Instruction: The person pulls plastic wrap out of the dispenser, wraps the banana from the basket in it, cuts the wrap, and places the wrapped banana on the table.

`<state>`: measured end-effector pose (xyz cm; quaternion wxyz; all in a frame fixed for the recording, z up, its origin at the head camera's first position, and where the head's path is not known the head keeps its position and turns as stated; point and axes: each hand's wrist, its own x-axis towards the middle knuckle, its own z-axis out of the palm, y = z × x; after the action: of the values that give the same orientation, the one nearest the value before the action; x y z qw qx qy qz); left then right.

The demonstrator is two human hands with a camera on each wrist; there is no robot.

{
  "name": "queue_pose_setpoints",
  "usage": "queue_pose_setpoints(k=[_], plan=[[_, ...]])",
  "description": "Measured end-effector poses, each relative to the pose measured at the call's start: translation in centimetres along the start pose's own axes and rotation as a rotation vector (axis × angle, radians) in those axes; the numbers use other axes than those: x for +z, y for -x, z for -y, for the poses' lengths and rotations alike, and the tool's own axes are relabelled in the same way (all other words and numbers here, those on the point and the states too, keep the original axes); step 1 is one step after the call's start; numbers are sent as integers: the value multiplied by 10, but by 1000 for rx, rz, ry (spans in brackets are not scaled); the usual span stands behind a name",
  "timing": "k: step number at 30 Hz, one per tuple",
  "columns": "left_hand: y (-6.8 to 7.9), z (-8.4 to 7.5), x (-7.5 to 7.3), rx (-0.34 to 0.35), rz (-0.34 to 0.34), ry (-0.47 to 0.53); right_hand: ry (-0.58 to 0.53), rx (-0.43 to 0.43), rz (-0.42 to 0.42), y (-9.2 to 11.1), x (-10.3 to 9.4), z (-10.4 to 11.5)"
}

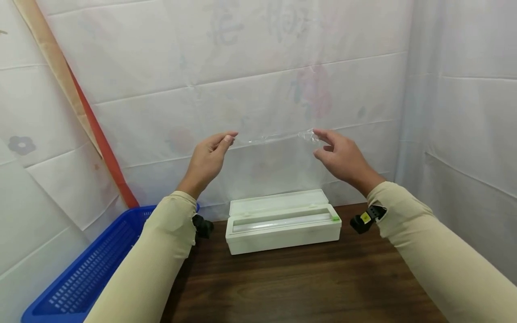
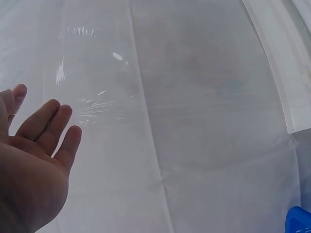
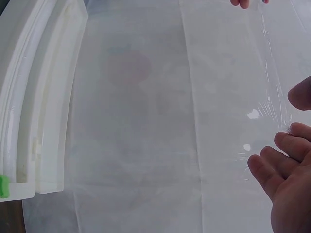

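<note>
A clear sheet of plastic wrap (image 1: 278,138) stretches in the air between the two hands and is hard to see against the pale backdrop. My left hand (image 1: 205,160) pinches its left end between thumb and forefinger, the other fingers extended. At the other end my right hand (image 1: 342,154) has its thumb apart from the forefinger, and the film (image 3: 266,109) bunches at its fingertips (image 3: 262,167). Below sits a white wrap dispenser box (image 1: 282,237), lid (image 1: 278,202) raised at the back, with a roll (image 1: 282,222) inside and a green piece (image 1: 335,218) at its right end.
A blue plastic basket (image 1: 86,273) stands at the left, partly behind the left sleeve. The box rests on a dark wooden table (image 1: 299,287). White printed cloth (image 1: 258,103) hangs behind and at the sides, with an orange-red strip (image 1: 101,139) at the left.
</note>
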<state>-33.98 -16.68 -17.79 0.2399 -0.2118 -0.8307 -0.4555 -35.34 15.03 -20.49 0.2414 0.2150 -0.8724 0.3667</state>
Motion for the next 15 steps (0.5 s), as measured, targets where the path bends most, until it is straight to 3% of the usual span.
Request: queue_pose_setpoints(k=[5,15], plan=[[3,-10,-3,3,-4,4,7,-6,-4,-2,-2,3],[-9,3,-5,42,-26,-8,17,-15,-19,-6,-7,7]])
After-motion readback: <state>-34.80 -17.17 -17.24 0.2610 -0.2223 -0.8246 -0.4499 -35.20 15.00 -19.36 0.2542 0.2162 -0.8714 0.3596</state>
